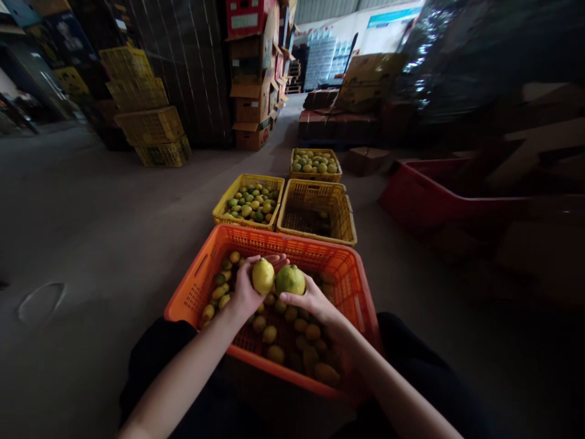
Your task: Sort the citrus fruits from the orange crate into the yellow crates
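Left hand (245, 289): I watched it cradle a yellow fruit (263, 276) above the orange crate (292, 374), fingers extended behind.
Right hand (316, 300): gripped a greenish fruit (290, 280) alongside, apparently keeping both skins visible to me.
Loose fruit (269, 334): lay inside the orange crate, contained by its walls.
Yellow crates (317, 236): stood beyond the orange crate, probably for easy reach.

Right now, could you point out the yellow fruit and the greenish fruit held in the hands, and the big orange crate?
Yellow fruit (263, 276): head view, middle of its visible side.
Greenish fruit (290, 280): head view, middle of its visible side.
Orange crate (343, 263): head view, inner wall near the far-right corner.
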The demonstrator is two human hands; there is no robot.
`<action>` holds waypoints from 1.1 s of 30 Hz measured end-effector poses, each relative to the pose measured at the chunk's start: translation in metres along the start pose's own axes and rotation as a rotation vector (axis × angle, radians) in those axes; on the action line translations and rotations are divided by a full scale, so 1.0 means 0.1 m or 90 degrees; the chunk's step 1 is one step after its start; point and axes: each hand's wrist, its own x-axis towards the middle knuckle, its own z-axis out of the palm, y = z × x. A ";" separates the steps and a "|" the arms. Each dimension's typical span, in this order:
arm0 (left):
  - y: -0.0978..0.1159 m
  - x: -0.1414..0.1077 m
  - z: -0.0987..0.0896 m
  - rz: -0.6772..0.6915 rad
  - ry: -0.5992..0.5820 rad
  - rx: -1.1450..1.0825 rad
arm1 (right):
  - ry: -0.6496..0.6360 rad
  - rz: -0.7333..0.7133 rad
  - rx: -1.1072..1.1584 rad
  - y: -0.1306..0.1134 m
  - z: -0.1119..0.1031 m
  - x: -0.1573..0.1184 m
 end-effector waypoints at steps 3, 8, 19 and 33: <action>-0.01 0.00 0.02 0.025 -0.034 0.069 | -0.013 -0.045 -0.098 -0.02 -0.06 -0.07; 0.03 -0.07 -0.05 0.081 -0.075 0.159 | -0.003 -0.107 -0.267 -0.05 -0.08 -0.18; 0.11 -0.18 0.04 0.186 -0.249 0.372 | -0.027 -0.155 -0.317 -0.15 -0.01 -0.22; 0.11 -0.17 0.08 0.157 -0.218 0.307 | -0.021 -0.173 -0.395 -0.12 0.02 -0.25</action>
